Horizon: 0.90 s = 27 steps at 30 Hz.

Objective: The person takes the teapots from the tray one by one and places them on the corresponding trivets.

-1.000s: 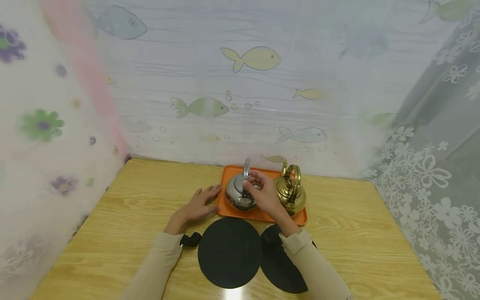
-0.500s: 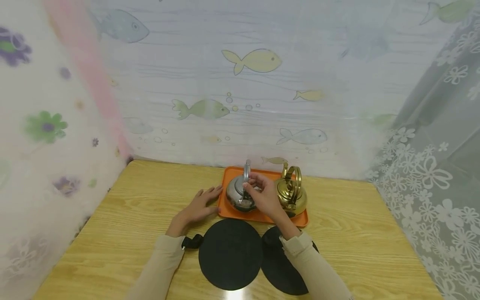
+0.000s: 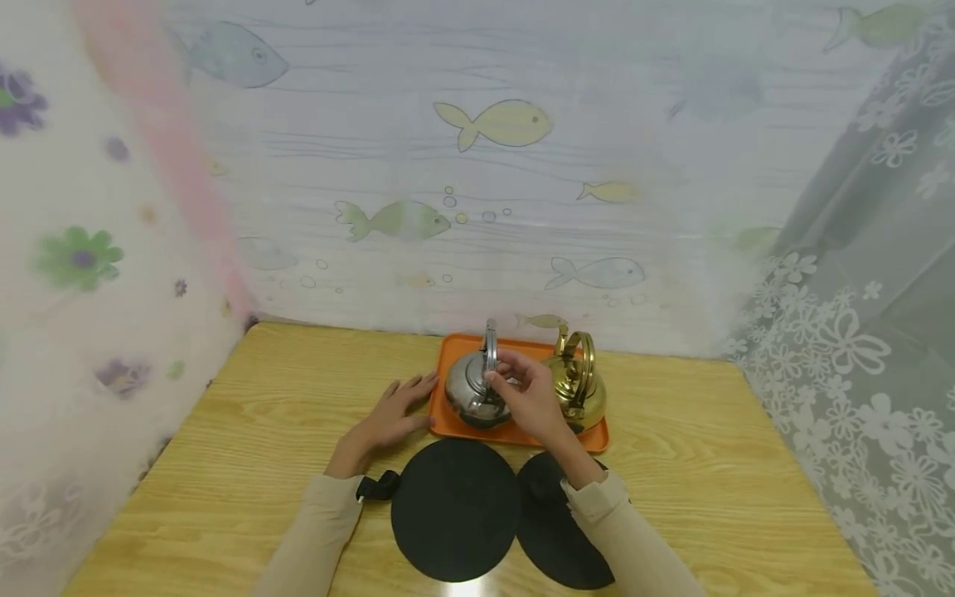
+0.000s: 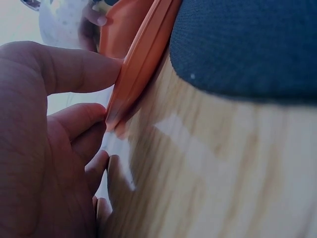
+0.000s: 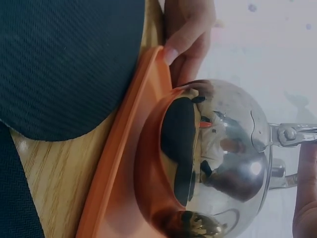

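A shiny silver kettle [image 3: 470, 388] stands at the left of an orange tray [image 3: 448, 424], beside a gold kettle [image 3: 593, 402]. My right hand [image 3: 535, 398] pinches the silver kettle's upright handle between thumb and fingers. In the right wrist view the kettle's rounded body [image 5: 237, 139] fills the middle, and only a finger [image 5: 306, 193] of that hand shows at the handle. My left hand [image 3: 391, 417] lies with extended fingers at the tray's left edge. The left wrist view shows its thumb [image 4: 81, 69] and fingertips touching the tray rim [image 4: 141, 69].
A round black mat [image 3: 455, 510] lies in front of the tray, and a second black mat [image 3: 555, 531] sits partly under my right forearm. A black object [image 3: 379, 486] is beside my left cuff. A fish-print curtain [image 3: 418, 166] hangs behind the wooden table [image 3: 313, 365].
The head view has shifted slightly. My right hand keeps its pinch on the silver kettle's handle, and my left hand stays at the tray's edge.
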Each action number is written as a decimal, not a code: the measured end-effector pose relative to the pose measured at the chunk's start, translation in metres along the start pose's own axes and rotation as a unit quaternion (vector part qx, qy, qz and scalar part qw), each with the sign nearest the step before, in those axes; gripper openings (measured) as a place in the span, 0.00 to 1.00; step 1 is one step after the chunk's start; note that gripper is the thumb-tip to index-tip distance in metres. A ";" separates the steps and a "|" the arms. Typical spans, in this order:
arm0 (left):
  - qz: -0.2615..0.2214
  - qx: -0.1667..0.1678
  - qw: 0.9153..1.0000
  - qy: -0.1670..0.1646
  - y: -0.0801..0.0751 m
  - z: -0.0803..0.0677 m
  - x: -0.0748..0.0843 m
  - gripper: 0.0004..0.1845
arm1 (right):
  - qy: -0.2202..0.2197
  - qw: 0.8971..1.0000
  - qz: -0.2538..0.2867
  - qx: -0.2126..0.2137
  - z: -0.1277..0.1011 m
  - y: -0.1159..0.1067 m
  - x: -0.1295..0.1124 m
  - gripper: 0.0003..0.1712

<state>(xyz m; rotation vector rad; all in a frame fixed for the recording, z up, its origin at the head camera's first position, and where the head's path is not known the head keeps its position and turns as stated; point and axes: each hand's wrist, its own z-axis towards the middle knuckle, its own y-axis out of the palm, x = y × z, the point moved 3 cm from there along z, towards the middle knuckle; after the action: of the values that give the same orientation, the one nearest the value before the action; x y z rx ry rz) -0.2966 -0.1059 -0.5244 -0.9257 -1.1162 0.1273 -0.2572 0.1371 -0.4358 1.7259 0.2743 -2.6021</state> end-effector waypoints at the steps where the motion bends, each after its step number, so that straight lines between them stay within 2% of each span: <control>1: 0.002 0.000 1.000 0.000 0.000 0.000 0.000 0.38 | 0.002 1.000 0.001 0.001 -0.001 0.000 -0.002 0.21; 9: 0.003 0.003 1.000 0.006 0.003 0.000 0.000 0.38 | 0.003 1.000 0.018 -0.004 -0.008 -0.003 -0.012 0.22; 27: 0.016 0.015 1.000 -0.007 0.001 0.001 -0.003 0.37 | -0.041 0.998 0.053 -0.021 -0.037 0.004 -0.046 0.18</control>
<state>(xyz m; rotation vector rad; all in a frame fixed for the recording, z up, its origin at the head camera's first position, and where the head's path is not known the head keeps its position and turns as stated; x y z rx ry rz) -0.2982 -0.1064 -0.5272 -0.9169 -1.1096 0.1779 -0.2047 0.1346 -0.4082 1.5703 0.2286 -2.5644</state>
